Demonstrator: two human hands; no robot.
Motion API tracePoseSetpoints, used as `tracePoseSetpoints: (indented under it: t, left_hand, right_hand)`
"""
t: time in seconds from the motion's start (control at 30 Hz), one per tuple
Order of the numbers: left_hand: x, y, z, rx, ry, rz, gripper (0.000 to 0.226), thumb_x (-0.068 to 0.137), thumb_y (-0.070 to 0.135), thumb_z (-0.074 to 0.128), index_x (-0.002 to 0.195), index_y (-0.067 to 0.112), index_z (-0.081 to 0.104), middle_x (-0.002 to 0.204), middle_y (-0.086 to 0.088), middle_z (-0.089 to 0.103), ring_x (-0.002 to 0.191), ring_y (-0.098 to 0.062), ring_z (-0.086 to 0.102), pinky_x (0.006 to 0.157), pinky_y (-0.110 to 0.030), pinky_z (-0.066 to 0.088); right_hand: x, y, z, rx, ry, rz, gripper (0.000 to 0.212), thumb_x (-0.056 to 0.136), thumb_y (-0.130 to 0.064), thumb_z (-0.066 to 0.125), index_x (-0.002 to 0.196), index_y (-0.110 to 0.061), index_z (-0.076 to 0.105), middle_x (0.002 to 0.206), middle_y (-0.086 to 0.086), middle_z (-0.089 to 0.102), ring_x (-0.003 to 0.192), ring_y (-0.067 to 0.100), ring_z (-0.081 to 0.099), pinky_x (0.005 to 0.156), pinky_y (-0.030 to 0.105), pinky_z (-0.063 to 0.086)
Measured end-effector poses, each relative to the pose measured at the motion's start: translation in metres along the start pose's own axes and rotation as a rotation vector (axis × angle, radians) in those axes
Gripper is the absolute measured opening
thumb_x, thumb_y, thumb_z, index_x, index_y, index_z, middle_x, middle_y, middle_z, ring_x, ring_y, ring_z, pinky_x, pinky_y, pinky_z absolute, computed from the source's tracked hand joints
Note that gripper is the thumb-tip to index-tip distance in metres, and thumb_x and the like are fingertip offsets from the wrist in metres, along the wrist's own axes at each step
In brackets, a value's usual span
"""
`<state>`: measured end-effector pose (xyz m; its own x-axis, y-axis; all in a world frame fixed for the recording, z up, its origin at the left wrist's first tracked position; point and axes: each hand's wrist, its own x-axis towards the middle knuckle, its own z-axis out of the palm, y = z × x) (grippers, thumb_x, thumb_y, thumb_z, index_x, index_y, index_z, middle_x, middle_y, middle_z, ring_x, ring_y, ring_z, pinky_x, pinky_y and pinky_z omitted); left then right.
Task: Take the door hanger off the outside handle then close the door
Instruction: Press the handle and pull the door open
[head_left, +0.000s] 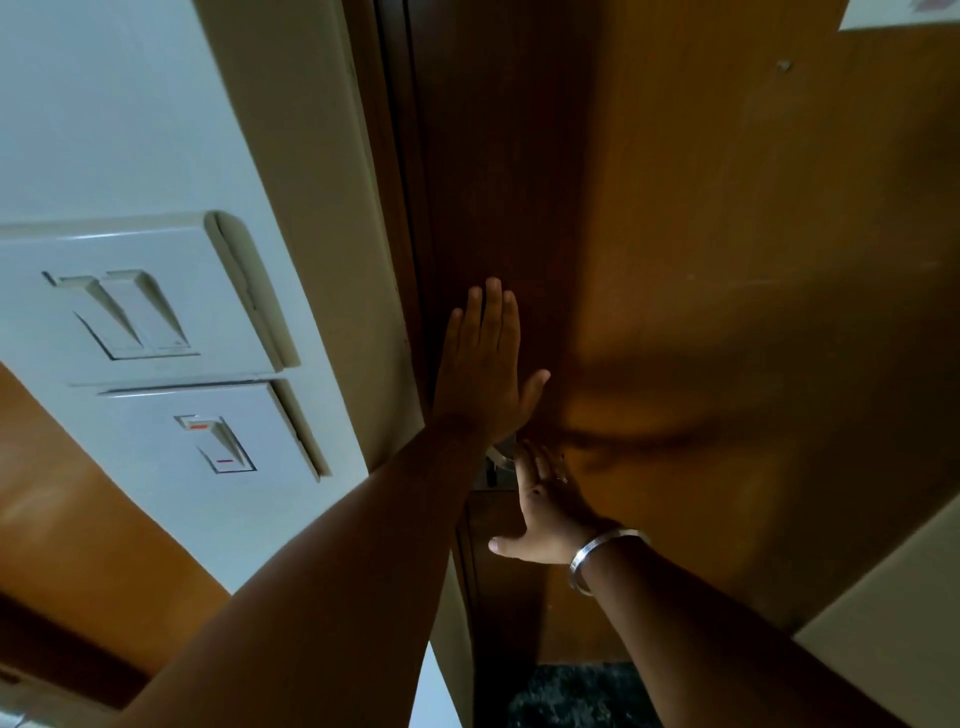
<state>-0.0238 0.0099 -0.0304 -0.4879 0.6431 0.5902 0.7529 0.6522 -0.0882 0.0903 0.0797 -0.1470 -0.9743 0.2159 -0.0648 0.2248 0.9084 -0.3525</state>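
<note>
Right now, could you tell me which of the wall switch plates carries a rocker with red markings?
The lower switch plate, nearer the left hand's forearm: its single rocker shows red marks. The upper switch plate holds two plain pale rockers.

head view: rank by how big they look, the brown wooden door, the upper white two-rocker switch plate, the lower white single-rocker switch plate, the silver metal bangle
1. Brown wooden door
2. Upper white two-rocker switch plate, though nearness to the camera inflates it
3. Lower white single-rocker switch plate
4. Silver metal bangle
</note>
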Motion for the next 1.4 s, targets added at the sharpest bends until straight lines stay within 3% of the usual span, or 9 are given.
tracePoseSetpoints:
  t: [0.17,0.27,0.37,0.7,0.8,0.87,1.03,1.2,1.4]
  left_hand:
    - [-0.002,0.000,0.003,-0.009,0.017,-0.001,0.090,0.091,0.060,0.040,0.152,0.000,0.012,0.161,-0.023,0.011,0.149,-0.038,0.006,0.119,-0.047,0.001]
    - [-0.002,0.000,0.004,-0.004,0.021,-0.010,0.090,0.091,0.060,0.040,0.153,0.001,0.012,0.162,-0.023,0.011,0.149,-0.038,0.005,0.119,-0.047,0.001]
    - [-0.007,0.004,0.001,-0.030,0.014,-0.020,0.091,0.091,0.060,0.041,0.153,0.002,0.009,0.162,-0.022,0.007,0.150,-0.037,0.001,0.120,-0.046,-0.001]
    - [-0.039,0.025,-0.039,0.031,-0.148,-0.092,0.093,0.089,0.066,0.031,0.151,0.015,-0.016,0.157,-0.009,-0.026,0.145,-0.023,-0.029,0.113,-0.031,-0.025]
    - [-0.054,0.024,-0.058,0.076,-0.195,-0.010,0.089,0.091,0.069,0.022,0.152,0.014,-0.013,0.160,-0.012,-0.016,0.148,-0.027,-0.017,0.120,-0.042,-0.008]
    - [-0.066,0.020,-0.073,0.144,-0.183,0.063,0.087,0.091,0.071,0.018,0.154,0.014,-0.002,0.164,-0.015,-0.002,0.150,-0.030,-0.003,0.121,-0.049,0.002]
    - [-0.089,-0.002,-0.102,0.214,-0.110,0.273,0.079,0.094,0.068,0.020,0.155,0.018,0.014,0.163,-0.013,0.013,0.150,-0.031,0.007,0.120,-0.054,0.010]
    - [-0.116,-0.013,-0.116,0.199,0.000,0.501,0.076,0.096,0.060,0.029,0.155,0.015,0.012,0.162,-0.017,0.016,0.150,-0.033,0.007,0.122,-0.046,0.002]
    - [-0.154,-0.008,-0.129,0.151,0.133,0.754,0.071,0.099,0.053,0.025,0.155,0.014,0.006,0.162,-0.017,0.014,0.150,-0.032,-0.002,0.121,-0.044,-0.008]
  right_hand:
    - [-0.003,0.000,0.005,0.017,0.032,0.002,0.119,0.070,-0.063,0.066,0.149,-0.021,-0.013,0.161,0.011,-0.011,0.146,0.033,-0.010,0.115,0.043,-0.001]
    - [-0.007,0.000,0.002,0.054,-0.030,0.030,0.115,0.073,-0.062,0.064,0.150,-0.022,-0.011,0.161,0.014,-0.008,0.146,0.037,-0.007,0.116,0.047,0.010]
    - [-0.014,0.001,-0.003,0.060,-0.059,0.022,0.111,0.076,-0.060,0.064,0.150,-0.023,-0.011,0.161,0.013,-0.007,0.147,0.035,-0.006,0.117,0.047,0.010]
    - [-0.059,-0.003,-0.036,-0.151,-0.091,-0.122,0.104,0.077,-0.059,0.061,0.152,-0.018,0.001,0.160,0.011,0.011,0.144,0.033,0.014,0.115,0.043,0.021]
    - [-0.075,-0.008,-0.044,-0.255,-0.072,-0.146,0.101,0.077,-0.059,0.061,0.151,-0.015,0.007,0.158,0.012,0.018,0.143,0.033,0.018,0.115,0.045,0.021]
    - [-0.091,-0.014,-0.044,-0.278,-0.058,-0.131,0.100,0.077,-0.058,0.062,0.151,-0.015,0.009,0.158,0.012,0.020,0.143,0.034,0.018,0.115,0.045,0.020]
    - [-0.127,-0.025,-0.036,-0.283,-0.029,-0.047,0.096,0.078,-0.055,0.064,0.150,-0.018,0.013,0.158,0.011,0.021,0.143,0.034,0.019,0.116,0.045,0.018]
    - [-0.168,-0.038,-0.033,-0.295,0.006,0.040,0.083,0.076,-0.047,0.067,0.143,-0.018,0.028,0.149,0.007,0.036,0.138,0.031,0.030,0.114,0.042,0.024]
    - [-0.227,-0.055,-0.024,-0.358,0.057,0.177,0.067,0.072,-0.036,0.072,0.130,-0.020,0.043,0.138,0.004,0.048,0.127,0.026,0.044,0.106,0.038,0.035]
